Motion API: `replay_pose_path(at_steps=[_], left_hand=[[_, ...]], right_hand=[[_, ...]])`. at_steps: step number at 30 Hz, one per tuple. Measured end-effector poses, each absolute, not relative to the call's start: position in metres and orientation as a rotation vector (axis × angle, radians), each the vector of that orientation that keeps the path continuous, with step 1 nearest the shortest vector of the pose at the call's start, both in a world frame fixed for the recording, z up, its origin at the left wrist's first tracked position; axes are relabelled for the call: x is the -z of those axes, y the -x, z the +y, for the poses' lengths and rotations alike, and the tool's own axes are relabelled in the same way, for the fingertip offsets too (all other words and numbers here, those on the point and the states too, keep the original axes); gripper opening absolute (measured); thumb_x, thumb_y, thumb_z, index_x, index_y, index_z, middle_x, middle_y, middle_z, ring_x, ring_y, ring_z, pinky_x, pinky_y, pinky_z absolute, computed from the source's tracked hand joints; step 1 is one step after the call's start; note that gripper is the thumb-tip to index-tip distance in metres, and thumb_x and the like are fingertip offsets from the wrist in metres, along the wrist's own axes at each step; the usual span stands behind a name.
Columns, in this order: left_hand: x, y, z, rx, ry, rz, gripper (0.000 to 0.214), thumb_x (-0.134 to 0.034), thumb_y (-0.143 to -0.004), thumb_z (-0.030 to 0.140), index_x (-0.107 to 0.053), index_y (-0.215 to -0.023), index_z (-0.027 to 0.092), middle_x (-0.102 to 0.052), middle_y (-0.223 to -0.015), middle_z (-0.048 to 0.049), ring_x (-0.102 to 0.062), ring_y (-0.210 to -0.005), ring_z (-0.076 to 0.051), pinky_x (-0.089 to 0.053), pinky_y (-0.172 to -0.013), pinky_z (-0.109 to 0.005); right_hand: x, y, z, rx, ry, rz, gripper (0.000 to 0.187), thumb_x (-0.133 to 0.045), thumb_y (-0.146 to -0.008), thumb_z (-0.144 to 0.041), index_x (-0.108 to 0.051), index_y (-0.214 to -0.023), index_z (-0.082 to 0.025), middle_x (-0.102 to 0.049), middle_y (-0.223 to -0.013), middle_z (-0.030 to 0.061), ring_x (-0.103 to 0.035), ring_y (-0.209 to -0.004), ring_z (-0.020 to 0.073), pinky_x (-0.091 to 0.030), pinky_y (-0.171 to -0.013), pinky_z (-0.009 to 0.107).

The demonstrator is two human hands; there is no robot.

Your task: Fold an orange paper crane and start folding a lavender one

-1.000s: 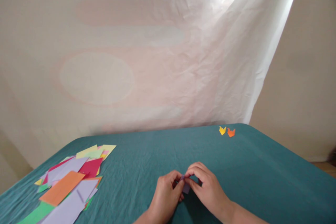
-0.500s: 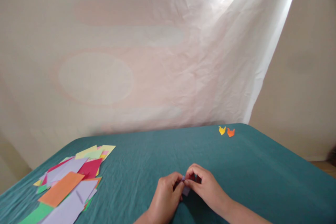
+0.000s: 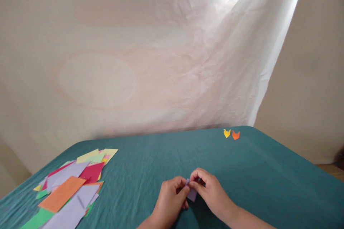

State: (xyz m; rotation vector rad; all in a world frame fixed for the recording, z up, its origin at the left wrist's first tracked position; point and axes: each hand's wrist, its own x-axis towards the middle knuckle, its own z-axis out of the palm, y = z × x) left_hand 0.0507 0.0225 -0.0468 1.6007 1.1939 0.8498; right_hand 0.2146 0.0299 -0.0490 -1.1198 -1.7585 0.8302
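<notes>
A small piece of folded lilac paper (image 3: 191,195) is held between both hands near the front of the table, its lower part showing below the fingertips. My left hand (image 3: 172,198) pinches its left side between thumb and fingers. From the right, my right hand (image 3: 211,189) grips the paper's upper edge with thumb and forefinger. The fingertips of the two hands almost meet, and they cover much of the paper, so its exact folds cannot be made out.
Loose coloured paper sheets (image 3: 63,193) lie overlapping in a pile at the left. A yellow folded paper figure (image 3: 227,134) and an orange one (image 3: 235,135) rest near the far right edge. Green cloth (image 3: 139,164) covers the table; a pale sheet (image 3: 161,78) hangs behind it.
Slightly more of the lilac paper shows below and between the fingertips. Both hands keep their pinch in nearly the same place.
</notes>
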Motion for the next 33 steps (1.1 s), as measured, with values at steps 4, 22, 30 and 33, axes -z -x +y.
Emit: replay_pose_path(at_steps=[4, 22, 30, 33], left_hand=[[0.048, -0.051, 0.024, -0.870, -1.561, 1.196, 0.018, -0.050, -0.083, 0.027, -0.060, -0.075, 0.014, -0.058, -0.053, 0.0019, -0.058, -0.046, -0.012, -0.041, -0.045, -0.018], [0.030, -0.042, 0.022, -0.961, -1.967, 1.255, 0.024, -0.050, -0.088, 0.027, -0.074, -0.091, 0.025, -0.073, -0.090, -0.0031, -0.066, -0.084, -0.020, -0.047, -0.078, -0.025], [0.044, -0.046, 0.033, -1.080, -1.467, 1.171, 0.022, -0.055, -0.083, 0.032, -0.062, -0.089, 0.013, -0.066, -0.066, -0.0030, -0.063, -0.056, -0.016, -0.049, -0.054, -0.024], [0.042, -0.044, 0.033, -1.110, -1.563, 1.184, 0.016, -0.055, -0.083, 0.032, -0.059, -0.085, 0.016, -0.066, -0.073, -0.0020, -0.063, -0.059, -0.015, -0.048, -0.055, -0.023]], right_hand=[[0.049, -0.214, 0.031, -0.846, 1.137, -1.749, 0.007, -0.061, -0.081, -0.018, -0.063, -0.075, -0.019, -0.060, -0.071, -0.0022, -0.055, -0.067, 0.0136, -0.040, -0.061, 0.022], [0.052, -0.217, 0.033, -0.805, 1.099, -1.737, 0.014, -0.056, -0.087, -0.029, -0.067, -0.085, -0.021, -0.066, -0.080, 0.0010, -0.061, -0.074, 0.0155, -0.045, -0.067, 0.025], [0.056, -0.218, 0.034, -0.968, 1.099, -1.778, 0.033, -0.046, -0.094, -0.040, -0.063, -0.078, -0.017, -0.062, -0.068, -0.0003, -0.056, -0.064, 0.0140, -0.041, -0.059, 0.023], [0.056, -0.219, 0.034, -0.937, 1.127, -1.771, 0.032, -0.046, -0.094, -0.040, -0.063, -0.078, -0.017, -0.060, -0.068, -0.0005, -0.054, -0.064, 0.0138, -0.040, -0.059, 0.023]])
